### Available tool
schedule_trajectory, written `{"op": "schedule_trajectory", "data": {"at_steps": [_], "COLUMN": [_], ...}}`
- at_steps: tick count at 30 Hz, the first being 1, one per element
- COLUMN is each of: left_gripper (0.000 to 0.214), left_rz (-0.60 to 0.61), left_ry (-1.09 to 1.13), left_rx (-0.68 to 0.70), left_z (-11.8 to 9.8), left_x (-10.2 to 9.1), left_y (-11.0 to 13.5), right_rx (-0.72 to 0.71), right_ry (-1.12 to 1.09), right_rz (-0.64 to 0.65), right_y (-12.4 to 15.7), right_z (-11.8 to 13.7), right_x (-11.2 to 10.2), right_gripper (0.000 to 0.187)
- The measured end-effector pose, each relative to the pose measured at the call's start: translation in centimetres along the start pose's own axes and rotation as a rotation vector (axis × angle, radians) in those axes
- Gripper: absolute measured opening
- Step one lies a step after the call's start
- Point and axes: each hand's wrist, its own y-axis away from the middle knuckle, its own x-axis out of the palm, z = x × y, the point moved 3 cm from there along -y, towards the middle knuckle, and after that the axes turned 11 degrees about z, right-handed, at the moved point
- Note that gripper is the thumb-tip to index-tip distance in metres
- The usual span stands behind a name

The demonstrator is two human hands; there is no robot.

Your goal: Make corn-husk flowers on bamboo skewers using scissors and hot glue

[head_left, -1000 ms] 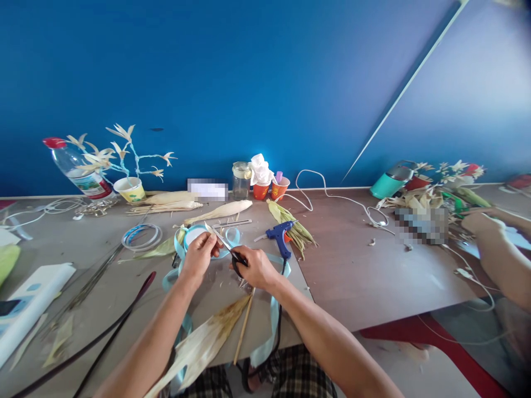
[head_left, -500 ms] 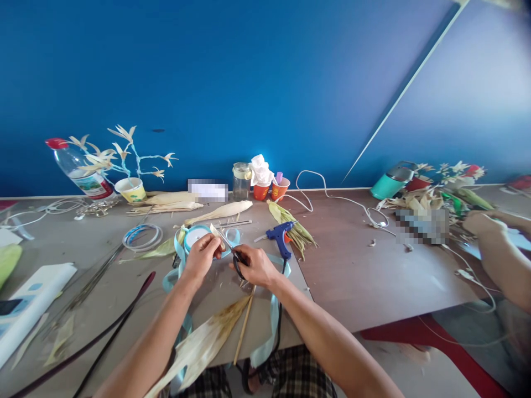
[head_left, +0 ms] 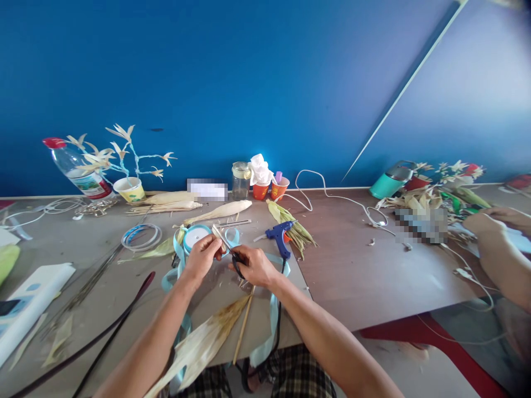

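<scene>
- From my remote seat, I see the left hand (head_left: 202, 255) pinching a small corn-husk piece (head_left: 215, 230) just beside the ribbon spool (head_left: 194, 236).
- I see the right hand (head_left: 257, 266) gripping black-handled scissors (head_left: 238, 265), blades angled toward that piece; contact I cannot tell.
- A blue glue gun (head_left: 280, 232) lies near the right hand.
</scene>
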Motion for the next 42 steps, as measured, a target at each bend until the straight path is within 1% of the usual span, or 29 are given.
{"op": "schedule_trajectory", "data": {"at_steps": [9,14,16,18,20,22,24,27,30,32,33,35,36,38,40,42], "left_gripper": [0.028,0.027,0.026,0.026,0.024,0.022,0.021,0.024,0.028,0.038,0.046,0.061,0.065,0.059,0.044,0.032], "left_rz": [-0.004,-0.001,-0.007,-0.023,-0.040,-0.042,-0.038,-0.047,-0.077,-0.115,-0.138,-0.176,-0.181,-0.168,-0.158,-0.173], "left_ry": [-0.008,-0.045,-0.038,0.000,0.077,0.179,0.279,0.386,0.459,0.493,0.502,0.498,0.490,0.473,0.456,0.449], "left_rx": [-0.015,-0.041,-0.044,-0.046,-0.053,-0.057,-0.052,-0.035,-0.011,-0.006,-0.005,0.002,0.003,-0.011,-0.042,-0.067], "left_z": [0.0,-0.1,0.0,0.0,-0.1,-0.3,-0.6,-1.0,-1.1,-1.0,-0.9,-0.7,-0.6,-0.4,-0.2,0.0], "left_x": [0.0,0.0,0.0,0.0,0.2,0.3,0.5,0.5,0.4,0.2,0.1,0.0,-0.1,-0.1,0.0,0.1], "left_y": [-0.1,0.0,0.0,0.1,0.2,0.3,0.5,0.5,0.4,0.4,0.4,0.4,0.4,0.4,0.3,0.3], "right_rx": [0.004,-0.018,-0.001,0.035,0.076,0.114,0.155,0.208,0.215,0.200,0.193,0.187,0.188,0.201,0.232,0.271], "right_ry": [-0.036,-0.092,-0.108,-0.089,-0.020,0.070,0.165,0.339,0.491,0.540,0.551,0.564,0.573,0.593,0.608,0.603], "right_rz": [0.001,-0.012,-0.065,-0.154,-0.238,-0.276,-0.260,-0.181,-0.091,-0.052,-0.047,-0.055,-0.063,-0.078,-0.092,-0.110], "right_y": [-0.1,-0.4,-0.6,-0.7,-0.6,-0.5,-0.4,-0.2,-0.1,0.0,0.1,0.2,0.2,0.2,0.2,0.2], "right_z": [-0.1,-0.7,-1.2,-1.6,-1.9,-2.0,-2.0,-1.7,-1.4,-1.3,-1.2,-1.2,-1.2,-1.3,-1.3,-1.4], "right_x": [0.0,0.1,-0.1,-0.6,-1.2,-1.6,-1.5,-1.1,-0.8,-0.7,-0.8,-1.0,-1.1,-1.4,-1.8,-2.2], "right_gripper": [0.029,0.025,0.025,0.025,0.028,0.032,0.038,0.046,0.043,0.040,0.039,0.040,0.040,0.038,0.036,0.035]}}
